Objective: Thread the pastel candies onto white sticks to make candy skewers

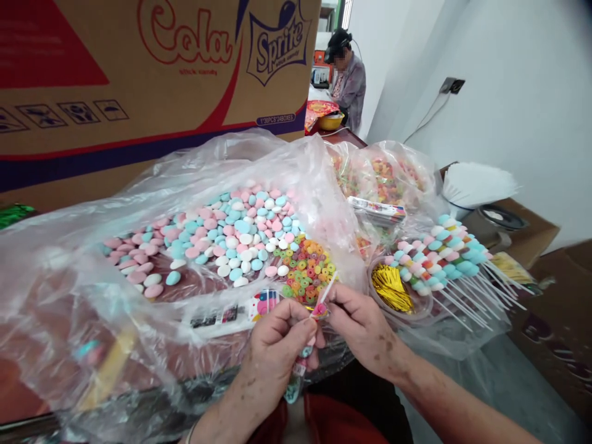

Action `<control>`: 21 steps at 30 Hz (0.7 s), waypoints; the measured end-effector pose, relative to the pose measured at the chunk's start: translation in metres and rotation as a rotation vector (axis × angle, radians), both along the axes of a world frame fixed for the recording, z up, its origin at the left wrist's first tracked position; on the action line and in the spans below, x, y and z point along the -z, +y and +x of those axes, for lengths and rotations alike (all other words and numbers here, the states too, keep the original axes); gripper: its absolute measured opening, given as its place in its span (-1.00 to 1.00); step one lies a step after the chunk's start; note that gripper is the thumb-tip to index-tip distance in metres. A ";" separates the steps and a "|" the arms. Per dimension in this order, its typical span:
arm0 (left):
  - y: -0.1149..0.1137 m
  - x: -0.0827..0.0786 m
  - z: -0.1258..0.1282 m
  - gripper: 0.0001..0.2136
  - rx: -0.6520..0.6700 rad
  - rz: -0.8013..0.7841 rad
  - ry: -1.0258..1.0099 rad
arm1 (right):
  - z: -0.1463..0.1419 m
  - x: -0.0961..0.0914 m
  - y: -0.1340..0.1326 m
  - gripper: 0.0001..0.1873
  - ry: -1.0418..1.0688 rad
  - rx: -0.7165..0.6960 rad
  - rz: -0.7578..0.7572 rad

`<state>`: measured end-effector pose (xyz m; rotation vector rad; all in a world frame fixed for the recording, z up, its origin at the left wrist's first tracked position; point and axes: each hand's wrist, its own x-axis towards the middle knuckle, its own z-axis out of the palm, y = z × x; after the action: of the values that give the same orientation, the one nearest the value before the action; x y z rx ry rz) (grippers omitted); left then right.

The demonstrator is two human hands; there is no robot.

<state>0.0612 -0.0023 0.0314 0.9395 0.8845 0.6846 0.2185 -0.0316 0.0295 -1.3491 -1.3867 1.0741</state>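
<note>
My left hand [277, 342] is closed around a candy skewer [319, 308], a thin white stick with a pink ring candy at my fingertips and more candies hanging below the hand. My right hand [358, 320] pinches the same stick from the right. Both hands are just in front of a heap of small coloured ring candies [308, 265]. Behind that, an open clear plastic bag holds a big pile of pink, blue and white oval candies [222, 240].
Finished candy skewers [435, 259] lie stacked at the right, beside a bowl of gold twist ties [392, 288]. White sticks [476, 184], a bagged ring-candy heap [383, 172] and a large cardboard box [139, 74] stand behind. Another person [346, 80] sits far back.
</note>
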 end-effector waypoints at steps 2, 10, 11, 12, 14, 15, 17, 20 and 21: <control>-0.001 0.002 0.001 -0.78 -0.017 -0.026 -0.032 | -0.001 0.001 -0.002 -0.81 0.034 -0.010 0.024; -0.002 0.007 0.006 -0.83 -0.060 -0.126 -0.168 | -0.006 0.009 -0.005 -0.88 0.155 0.028 0.162; -0.001 0.007 0.006 -0.84 -0.063 -0.137 -0.177 | -0.006 0.010 -0.005 -0.89 0.187 0.016 0.162; -0.001 0.008 0.006 -0.86 -0.063 -0.146 -0.187 | -0.006 0.011 -0.005 -0.89 0.215 0.004 0.160; 0.000 0.008 0.007 -0.89 -0.052 -0.164 -0.212 | -0.006 0.012 -0.005 -0.90 0.253 -0.018 0.168; 0.001 0.008 0.007 -0.89 -0.044 -0.173 -0.227 | -0.005 0.013 -0.005 -0.90 0.254 -0.022 0.179; 0.002 0.008 0.007 -0.90 -0.030 -0.195 -0.258 | -0.004 0.013 -0.004 -0.89 0.202 -0.015 0.211; 0.003 0.008 0.007 -0.92 -0.009 -0.231 -0.307 | -0.001 0.014 -0.004 -0.88 0.073 0.038 0.242; 0.003 0.007 0.006 -0.92 -0.002 -0.238 -0.317 | 0.000 0.015 -0.004 -0.89 0.051 0.056 0.237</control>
<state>0.0674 0.0008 0.0242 0.5972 0.6673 0.6908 0.2187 -0.0355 0.0146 -1.1741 -1.3829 0.8712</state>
